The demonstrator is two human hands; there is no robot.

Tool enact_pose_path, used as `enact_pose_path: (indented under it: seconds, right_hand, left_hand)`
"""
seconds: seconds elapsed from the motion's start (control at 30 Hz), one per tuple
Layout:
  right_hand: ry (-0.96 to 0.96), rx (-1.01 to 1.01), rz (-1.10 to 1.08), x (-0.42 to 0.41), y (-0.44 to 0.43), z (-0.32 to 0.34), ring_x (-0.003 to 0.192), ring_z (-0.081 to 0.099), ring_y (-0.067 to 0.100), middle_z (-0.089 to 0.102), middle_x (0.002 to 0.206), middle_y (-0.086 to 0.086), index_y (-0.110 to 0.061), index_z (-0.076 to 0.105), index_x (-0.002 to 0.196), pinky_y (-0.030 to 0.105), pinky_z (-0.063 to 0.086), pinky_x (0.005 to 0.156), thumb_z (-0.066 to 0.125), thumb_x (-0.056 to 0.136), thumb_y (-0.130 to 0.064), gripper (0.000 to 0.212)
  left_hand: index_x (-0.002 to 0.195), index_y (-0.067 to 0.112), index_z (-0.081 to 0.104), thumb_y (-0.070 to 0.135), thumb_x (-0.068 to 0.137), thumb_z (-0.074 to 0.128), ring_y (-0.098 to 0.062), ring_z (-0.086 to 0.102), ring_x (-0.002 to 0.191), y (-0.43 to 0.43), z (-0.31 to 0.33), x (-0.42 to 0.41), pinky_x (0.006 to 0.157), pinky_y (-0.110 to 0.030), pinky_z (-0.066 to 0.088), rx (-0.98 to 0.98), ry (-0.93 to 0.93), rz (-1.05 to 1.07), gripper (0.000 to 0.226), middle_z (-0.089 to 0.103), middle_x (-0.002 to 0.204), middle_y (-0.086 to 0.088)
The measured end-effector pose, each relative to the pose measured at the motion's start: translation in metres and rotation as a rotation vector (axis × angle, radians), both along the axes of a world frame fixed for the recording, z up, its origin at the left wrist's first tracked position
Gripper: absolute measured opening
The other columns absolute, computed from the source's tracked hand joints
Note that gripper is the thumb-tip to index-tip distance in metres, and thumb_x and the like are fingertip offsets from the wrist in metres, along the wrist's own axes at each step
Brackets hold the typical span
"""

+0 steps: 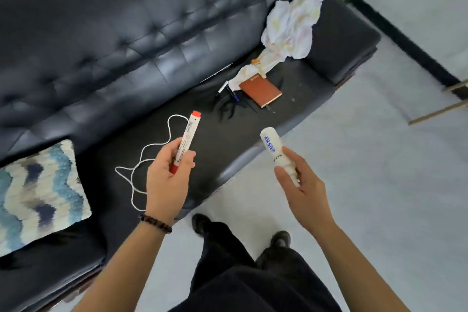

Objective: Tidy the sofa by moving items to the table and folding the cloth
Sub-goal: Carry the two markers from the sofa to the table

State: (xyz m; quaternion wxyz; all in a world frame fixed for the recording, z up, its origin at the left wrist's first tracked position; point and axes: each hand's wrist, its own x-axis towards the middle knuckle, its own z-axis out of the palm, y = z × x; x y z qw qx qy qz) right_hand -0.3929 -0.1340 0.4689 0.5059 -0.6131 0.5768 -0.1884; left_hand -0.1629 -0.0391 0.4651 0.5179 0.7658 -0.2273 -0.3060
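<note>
Two items are already off the sofa [126, 40] and in my hands: my left hand [168, 175] is closed around a red-capped marker [186, 140], and my right hand [302, 185] is wrapped around a small white bottle [274, 151] with blue print. Both are held up in the air over the front edge of the seat, neither set down yet. No table shows in my view, so I can't tell how far I have to carry them.

Plenty is left, by my reckoning. On the seat lie a white cord [149, 157] just beside my left hand, a brown notebook [260, 91], and a couple of pens [229, 91] just beside the notebook. The cloth [291, 28] sits crumpled over the far armrest, trailing down to the notebook, clearly unfolded. A patterned cushion [38, 195] rests at the near end.
</note>
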Motion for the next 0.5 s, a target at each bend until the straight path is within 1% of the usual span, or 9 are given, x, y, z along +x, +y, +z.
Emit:
enact_pose_path:
  seconds: [0.03,0.1,0.17,0.23,0.27,0.3,0.37,0.43,0.5]
  right_hand:
    - [-0.025,-0.027,-0.055,-0.025,0.001,0.015,0.065,0.055,0.001,0.065,0.106,-0.017,-0.047,0.053,0.131,0.016,0.047,0.055,0.059,0.098,-0.031,0.037]
    - [-0.074,-0.082,-0.167,-0.08,0.004,0.041,0.067,0.055,0.0,0.063,0.11,-0.017,-0.047,0.052,0.132,0.014,0.047,0.055,0.058,0.098,-0.033,0.038]
    - [-0.124,-0.143,-0.269,-0.138,0.009,0.061,0.069,0.055,0.0,0.063,0.112,-0.015,-0.048,0.052,0.131,0.012,0.048,0.057,0.058,0.098,-0.032,0.038]
    - [-0.173,-0.193,-0.364,-0.203,0.015,0.072,0.071,0.055,-0.001,0.064,0.113,-0.011,-0.048,0.053,0.131,0.012,0.047,0.059,0.059,0.097,-0.032,0.038]
    - [-0.178,-0.21,-0.401,-0.238,0.018,0.076,0.071,0.056,0.0,0.064,0.113,-0.011,-0.05,0.053,0.13,0.013,0.047,0.059,0.06,0.097,-0.032,0.038]
    - [-0.179,-0.226,-0.437,-0.273,0.022,0.079,0.071,0.056,0.001,0.064,0.112,-0.01,-0.052,0.053,0.129,0.014,0.047,0.059,0.06,0.096,-0.033,0.038]
    - [-0.189,-0.259,-0.532,-0.34,0.032,0.081,0.069,0.055,0.002,0.065,0.11,-0.009,-0.052,0.053,0.128,0.015,0.046,0.058,0.061,0.095,-0.034,0.038]
    - [-0.163,-0.279,-0.639,-0.405,0.046,0.079,0.069,0.055,0.002,0.065,0.111,-0.008,-0.051,0.053,0.129,0.015,0.045,0.057,0.061,0.095,-0.033,0.039]
    - [-0.126,-0.284,-0.735,-0.461,0.061,0.082,0.069,0.055,0.003,0.065,0.111,-0.01,-0.051,0.051,0.13,0.016,0.044,0.059,0.06,0.096,-0.034,0.039]
  left_hand:
    - [0.102,0.044,0.062,0.018,0.094,0.062,-0.028,0.067,0.08,-0.01,0.016,-0.018,0.074,-0.046,0.054,-0.031,-0.036,-0.039,0.027,0.07,0.084,0.009]
    - [0.1,0.046,0.061,0.019,0.094,0.061,-0.016,0.068,0.078,-0.029,0.048,-0.062,0.072,-0.047,0.053,-0.09,-0.102,-0.115,0.028,0.068,0.082,0.015]
    - [0.104,0.045,0.06,0.02,0.094,0.061,-0.013,0.068,0.081,-0.045,0.076,-0.116,0.074,-0.046,0.054,-0.153,-0.151,-0.192,0.026,0.068,0.087,0.018]
    - [0.111,0.039,0.061,0.023,0.094,0.061,-0.013,0.069,0.084,-0.055,0.095,-0.179,0.077,-0.045,0.056,-0.221,-0.196,-0.268,0.023,0.068,0.094,0.019]
    - [0.113,0.039,0.061,0.024,0.094,0.061,-0.016,0.069,0.086,-0.059,0.101,-0.214,0.078,-0.046,0.057,-0.241,-0.216,-0.299,0.024,0.068,0.096,0.018]
    - [0.112,0.041,0.06,0.024,0.094,0.061,-0.018,0.068,0.087,-0.062,0.105,-0.251,0.078,-0.045,0.057,-0.261,-0.227,-0.325,0.024,0.068,0.097,0.018]
    - [0.109,0.044,0.06,0.023,0.095,0.061,-0.015,0.068,0.088,-0.068,0.106,-0.324,0.078,-0.04,0.056,-0.296,-0.233,-0.393,0.026,0.068,0.095,0.017]
    - [0.109,0.041,0.061,0.024,0.094,0.061,-0.015,0.067,0.083,-0.075,0.102,-0.392,0.076,-0.037,0.056,-0.28,-0.231,-0.513,0.022,0.068,0.092,0.011]
    - [0.113,0.033,0.062,0.03,0.094,0.06,-0.019,0.061,0.073,-0.083,0.104,-0.45,0.069,-0.033,0.054,-0.266,-0.272,-0.652,0.019,0.068,0.088,0.002]
